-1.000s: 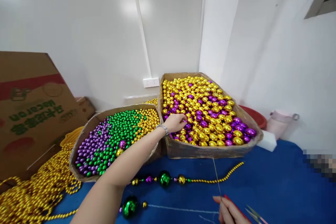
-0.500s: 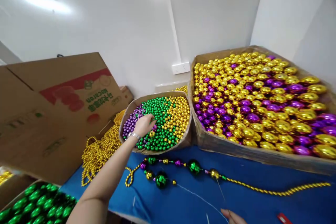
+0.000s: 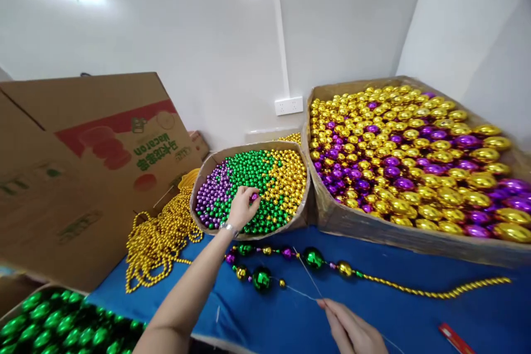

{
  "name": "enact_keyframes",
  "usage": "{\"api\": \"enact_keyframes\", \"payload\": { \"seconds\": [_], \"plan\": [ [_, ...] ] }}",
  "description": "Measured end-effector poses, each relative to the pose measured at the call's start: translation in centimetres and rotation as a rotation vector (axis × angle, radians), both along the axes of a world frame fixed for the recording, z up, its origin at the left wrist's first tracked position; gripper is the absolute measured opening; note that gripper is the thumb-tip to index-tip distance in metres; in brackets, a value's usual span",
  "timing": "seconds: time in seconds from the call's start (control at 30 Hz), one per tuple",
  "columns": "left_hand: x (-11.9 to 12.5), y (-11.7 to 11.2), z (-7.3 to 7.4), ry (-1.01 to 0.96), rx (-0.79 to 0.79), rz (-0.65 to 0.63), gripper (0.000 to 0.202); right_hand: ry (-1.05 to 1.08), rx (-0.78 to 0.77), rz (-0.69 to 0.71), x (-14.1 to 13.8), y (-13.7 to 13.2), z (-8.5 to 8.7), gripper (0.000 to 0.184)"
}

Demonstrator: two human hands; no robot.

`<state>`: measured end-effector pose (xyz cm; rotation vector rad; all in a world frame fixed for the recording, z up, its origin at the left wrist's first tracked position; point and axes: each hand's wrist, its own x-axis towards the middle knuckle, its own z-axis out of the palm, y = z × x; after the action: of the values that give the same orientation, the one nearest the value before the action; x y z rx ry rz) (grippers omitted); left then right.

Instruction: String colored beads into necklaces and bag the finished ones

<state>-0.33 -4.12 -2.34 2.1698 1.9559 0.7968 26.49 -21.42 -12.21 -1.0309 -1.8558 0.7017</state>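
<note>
My left hand (image 3: 241, 209) is over the box of small beads, its fingers pinched on a shiny purple bead (image 3: 254, 197). Whether smaller beads are also in those fingers cannot be made out. Lower right, my right hand (image 3: 352, 329) pinches a thin needle (image 3: 307, 271) that points up and left. A pale thread (image 3: 301, 291) runs from near these fingertips to a small gold bead (image 3: 282, 283). Beyond that bead lies a strung garland with green balls (image 3: 262, 279), gold balls (image 3: 344, 269) and purple balls (image 3: 287, 253), ending in a gold bead chain (image 3: 435, 300) on the right.
The small-bead box (image 3: 309, 188) stands beside a bigger carton (image 3: 373, 238) of gold and purple beads. Gold bead strands (image 3: 155, 249) lie left, before a printed cardboard box (image 3: 112, 188). Green beads (image 3: 62, 326) fill a lower-left box. A red object (image 3: 455, 337) rests on the blue cloth (image 3: 394, 315).
My left hand has shifted right and lifted slightly, the purple bead now plain at its fingertips. My right hand has come further up and left into view with the needle.
</note>
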Motion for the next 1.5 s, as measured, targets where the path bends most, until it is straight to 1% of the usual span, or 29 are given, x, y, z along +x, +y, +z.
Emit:
{"api": "enact_keyframes", "payload": {
  "seconds": [0.03, 0.07, 0.13, 0.17, 0.2, 0.23, 0.3, 0.5, 0.63, 0.77, 0.87, 0.93, 1.0, 1.13, 1.2, 1.3, 1.43, 1.5],
  "plan": [
    [0.7, -0.8, 0.2, -0.179, -0.015, -0.047, 0.025, -0.024, 0.053, -0.017, -0.3, 0.1, 0.2, 0.026],
    [1.4, -1.8, 0.4, -0.419, -0.054, -0.106, 0.027, -0.048, 0.100, -0.031, -0.7, 0.2, 0.4, 0.026],
    [3.0, -3.8, 0.6, -0.965, -0.183, -0.218, 0.028, -0.085, 0.171, -0.063, -1.3, 0.3, 0.6, 0.025],
    [3.8, -4.7, 0.6, -1.192, -0.251, -0.253, 0.028, -0.100, 0.194, -0.079, -1.5, 0.3, 0.7, 0.025],
    [4.5, -5.5, 0.5, -1.345, -0.306, -0.268, 0.028, -0.113, 0.209, -0.093, -1.7, 0.2, 0.8, 0.026],
    [5.1, -6.2, 0.4, -1.450, -0.344, -0.266, 0.027, -0.125, 0.219, -0.101, -1.9, 0.2, 0.9, 0.026],
    [5.9, -7.2, 0.0, -1.566, -0.375, -0.243, 0.027, -0.145, 0.226, -0.115, -2.0, 0.0, 1.2, 0.027],
    [6.5, -8.4, -0.9, -1.669, -0.360, -0.207, 0.027, -0.186, 0.215, -0.127, -2.0, -0.4, 1.7, 0.028],
    [6.6, -8.8, -0.9, -1.693, -0.346, -0.209, 0.026, -0.197, 0.198, -0.140, -2.1, -0.5, 1.5, 0.030],
    [6.7, -9.1, -0.8, -1.710, -0.296, -0.205, 0.022, -0.207, 0.214, -0.129, -2.1, -0.5, 1.5, 0.029],
    [6.8, -9.3, -0.8, -1.718, -0.289, -0.204, 0.021, -0.216, 0.222, -0.130, -2.0, -0.6, 1.6, 0.028],
    [7.0, -9.5, -1.0, -1.708, -0.294, -0.217, 0.022, -0.219, 0.219, -0.136, -2.1, -0.6, 1.8, 0.028],
    [7.3, -9.8, -1.3, -1.658, -0.268, -0.231, 0.025, -0.218, 0.196, -0.140, -2.2, -0.6, 2.0, 0.028],
    [7.9, -10.8, -2.2, -1.527, -0.204, -0.241, 0.036, -0.202, 0.097, -0.145, -2.5, -0.6, 2.2, 0.030],
    [8.0, -11.1, -2.5, -1.565, -0.253, -0.246, 0.040, -0.187, 0.089, -0.142, -2.5, -0.6, 2.1, 0.030],
    [7.9, -11.4, -2.7, -1.635, -0.318, -0.246, 0.043, -0.182, 0.121, -0.138, -2.4, -0.5, 1.7, 0.028],
    [7.6, -11.5, -2.9, -1.588, -0.254, -0.220, 0.043, -0.195, 0.160, -0.141, -2.3, -0.4, 1.2, 0.028],
    [7.5, -11.5, -3.0, -1.607, -0.265, -0.211, 0.043, -0.196, 0.170, -0.131, -2.3, -0.4, 1.0, 0.028]
  ]
}}
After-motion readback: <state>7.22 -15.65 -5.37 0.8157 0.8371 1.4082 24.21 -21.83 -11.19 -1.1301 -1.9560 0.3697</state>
